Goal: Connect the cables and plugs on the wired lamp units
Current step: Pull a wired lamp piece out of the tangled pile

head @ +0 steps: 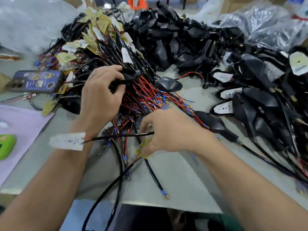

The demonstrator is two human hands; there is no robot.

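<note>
My left hand [101,97] grips a black lamp housing [128,76] over a big bundle of red and black wires [146,97] with blue-sleeved plugs. My right hand [168,132] pinches a thin black cable [120,135] near its end, fingers curled over a yellowish tape tag [141,150]. That cable runs left to a white LED board [66,141] lying across my left wrist. More black cables [155,177] with blue plugs trail toward the table's front edge.
A phone [35,81] lies at the left beside tagged wire bundles [93,35]. Piles of black lamp housings [175,39] fill the back and right [266,100]. A pink sheet [21,129] and a green object [6,145] sit at the left.
</note>
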